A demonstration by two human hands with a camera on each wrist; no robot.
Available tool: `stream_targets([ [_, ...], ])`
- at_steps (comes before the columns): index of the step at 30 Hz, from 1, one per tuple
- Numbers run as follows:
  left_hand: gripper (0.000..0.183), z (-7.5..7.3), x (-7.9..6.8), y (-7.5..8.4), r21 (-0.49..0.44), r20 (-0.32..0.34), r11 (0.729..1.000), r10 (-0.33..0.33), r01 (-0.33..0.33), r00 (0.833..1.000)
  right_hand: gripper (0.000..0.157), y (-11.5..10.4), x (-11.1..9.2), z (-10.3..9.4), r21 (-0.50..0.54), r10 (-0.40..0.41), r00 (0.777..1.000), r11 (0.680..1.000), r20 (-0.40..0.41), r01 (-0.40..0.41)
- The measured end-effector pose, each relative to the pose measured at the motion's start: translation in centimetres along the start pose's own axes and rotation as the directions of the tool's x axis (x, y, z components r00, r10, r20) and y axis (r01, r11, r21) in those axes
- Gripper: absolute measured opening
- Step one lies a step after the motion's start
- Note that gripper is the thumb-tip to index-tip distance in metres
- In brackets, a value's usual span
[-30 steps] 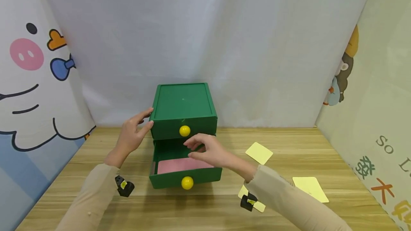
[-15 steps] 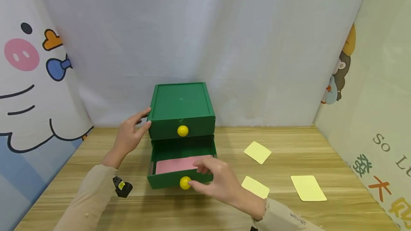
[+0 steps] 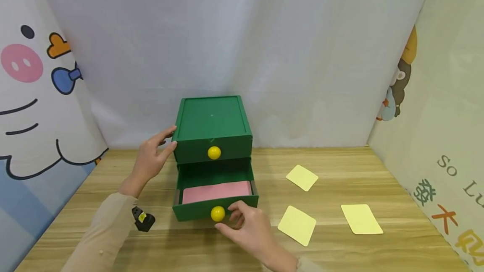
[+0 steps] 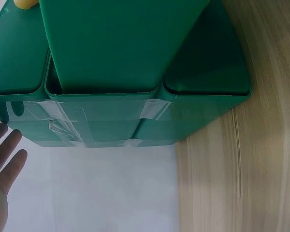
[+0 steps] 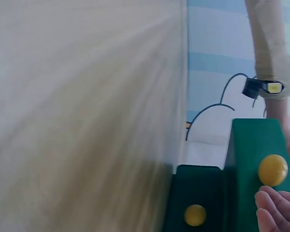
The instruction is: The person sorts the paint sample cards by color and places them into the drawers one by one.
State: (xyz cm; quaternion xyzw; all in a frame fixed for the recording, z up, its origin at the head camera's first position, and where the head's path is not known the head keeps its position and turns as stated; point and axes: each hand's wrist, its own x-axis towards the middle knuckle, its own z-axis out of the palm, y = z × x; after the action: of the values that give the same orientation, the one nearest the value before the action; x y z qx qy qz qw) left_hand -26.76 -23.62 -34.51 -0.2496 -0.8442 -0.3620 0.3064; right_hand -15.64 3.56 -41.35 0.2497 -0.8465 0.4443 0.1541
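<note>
A green drawer cabinet (image 3: 211, 119) with yellow ball knobs stands on the table. Its middle drawer (image 3: 196, 212) is pulled out, and a pink card (image 3: 215, 192) lies inside. The fingertips of my left hand (image 3: 148, 160) rest against the cabinet's left side near the top; the left wrist view shows them spread at its edge. At the middle drawer's yellow knob (image 3: 217, 213) is my right hand (image 3: 252, 231), with curved fingers to the knob's right and the thumb just below. A gap shows between thumb and knob in the right wrist view (image 5: 273, 170).
Three yellow cards lie on the wooden table right of the cabinet: a far card (image 3: 302, 178), a near card (image 3: 297, 225) and a right-hand card (image 3: 361, 219). A white curtain (image 3: 302, 74) hangs behind. Printed walls flank both sides.
My right hand has moved from above the open drawer, down and toward me, to the drawer's knob. The near yellow card has come into full view. My left hand stays on the cabinet.
</note>
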Motion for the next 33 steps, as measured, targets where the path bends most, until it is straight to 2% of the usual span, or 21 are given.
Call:
stream_targets([
  [4, 0.04, 0.0, 0.1, 0.0, 0.005, -0.001, 1.0, 0.0, 0.0, 1.0, 0.037, 0.1, -0.2, 1.0, -0.02, 0.028, 1.0, 0.999, -0.009, -0.028],
  [9, 0.04, 0.0, 0.1, 0.1, 0.005, 0.003, 1.0, -0.006, 0.006, 1.0, 0.031, 0.1, -0.2, 1.9, 0.013, 0.042, 0.997, 0.999, -0.062, -0.041],
  [14, 0.04, 0.0, 0.1, 0.1, -0.004, 0.004, 1.0, -0.01, 0.01, 1.0, 0.026, 0.0, -0.1, 2.2, 0.056, 0.019, 0.994, 0.998, -0.112, -0.012],
  [18, 0.04, 0.0, 0.0, 0.1, -0.004, 0.006, 1.0, -0.01, 0.01, 1.0, 0.025, -0.1, 0.2, 2.3, 0.051, 0.0, 0.99, 0.999, -0.138, 0.008],
  [33, 0.04, -0.1, 0.0, 0.1, -0.01, 0.007, 1.0, -0.008, 0.008, 1.0, 0.023, 0.5, 2.8, 2.2, 0.065, 0.069, 0.99, 0.996, -0.119, -0.062],
])
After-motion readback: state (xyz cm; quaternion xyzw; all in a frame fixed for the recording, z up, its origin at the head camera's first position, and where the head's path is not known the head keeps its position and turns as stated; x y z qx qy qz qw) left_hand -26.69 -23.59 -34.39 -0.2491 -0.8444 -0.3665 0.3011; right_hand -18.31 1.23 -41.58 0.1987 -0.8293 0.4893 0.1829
